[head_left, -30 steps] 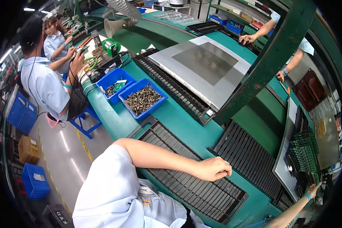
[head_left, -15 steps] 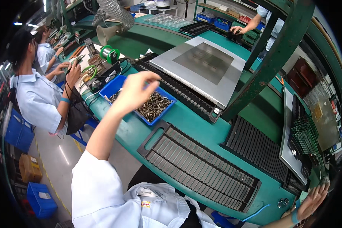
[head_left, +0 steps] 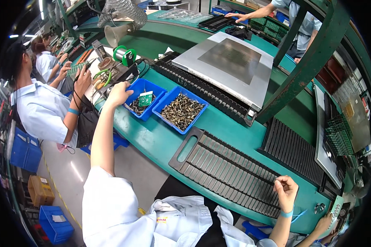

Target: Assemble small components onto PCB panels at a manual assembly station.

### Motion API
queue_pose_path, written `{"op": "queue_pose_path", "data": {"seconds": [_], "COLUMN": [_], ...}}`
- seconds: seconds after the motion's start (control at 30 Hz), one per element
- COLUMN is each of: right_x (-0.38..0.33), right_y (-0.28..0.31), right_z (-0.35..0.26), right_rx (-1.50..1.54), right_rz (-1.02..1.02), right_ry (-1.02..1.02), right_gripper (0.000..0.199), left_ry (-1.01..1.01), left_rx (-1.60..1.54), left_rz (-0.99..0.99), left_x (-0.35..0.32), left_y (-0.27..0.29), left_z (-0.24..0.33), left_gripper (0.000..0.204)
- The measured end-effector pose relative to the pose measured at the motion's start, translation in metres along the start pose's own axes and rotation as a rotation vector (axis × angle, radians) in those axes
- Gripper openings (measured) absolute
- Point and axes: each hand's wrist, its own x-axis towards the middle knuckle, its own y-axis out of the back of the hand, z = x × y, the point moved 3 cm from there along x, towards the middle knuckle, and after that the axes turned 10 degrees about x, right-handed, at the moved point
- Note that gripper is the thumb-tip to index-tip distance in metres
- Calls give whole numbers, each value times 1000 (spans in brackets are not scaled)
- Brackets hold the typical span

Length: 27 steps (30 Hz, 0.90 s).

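My left hand (head_left: 120,93) is at the outer edge of a blue bin (head_left: 146,117), its fingers bent over the rim. That bin holds small metal parts and a small green circuit board (head_left: 145,99). Against its right side stands a second blue bin (head_left: 171,122) full of small brass-coloured and dark parts (head_left: 180,111). Above the right end of a black slotted tray (head_left: 222,168) is my right hand (head_left: 286,191), thumb and fingers closed together. Whatever they may pinch is too small to make out. A blue band circles that wrist.
A large grey metal panel (head_left: 218,61) lies on a black rack beyond the bins. A green post (head_left: 305,68) rises at right, near another black rack (head_left: 292,152). A co-worker's hand (head_left: 325,222) holds a board at lower right. A solder spool (head_left: 123,55) stands left.
My left hand has moved left and down from above the bins to the rim, uncovering the green circuit board. My right hand has come in from the far right to the tray's end.
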Motion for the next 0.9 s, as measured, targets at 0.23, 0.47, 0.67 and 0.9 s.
{"op": "queue_pose_path", "data": {"seconds": [0.23, 0.47, 0.67, 0.9], "right_x": [6, 13, 9, 2], "right_y": [3, -3, 2, 8], "right_z": [16, 17, 13, -12], "right_rx": [144, 144, 124, 41], "right_rz": [1, -2, -15, -68], "right_ry": [-57, -107, -135, -35], "right_gripper": [7, 6, 5, 6], "left_ry": [53, 144, -205, -651], "left_rx": [-142, -640, -842, -833], "left_rz": [47, 163, -70, -566], "left_x": [-25, -97, -131, -167], "left_y": [15, 92, 104, 34], "left_z": [-19, -22, 133, 264], "left_gripper": [29, 26, 31, 40]}}
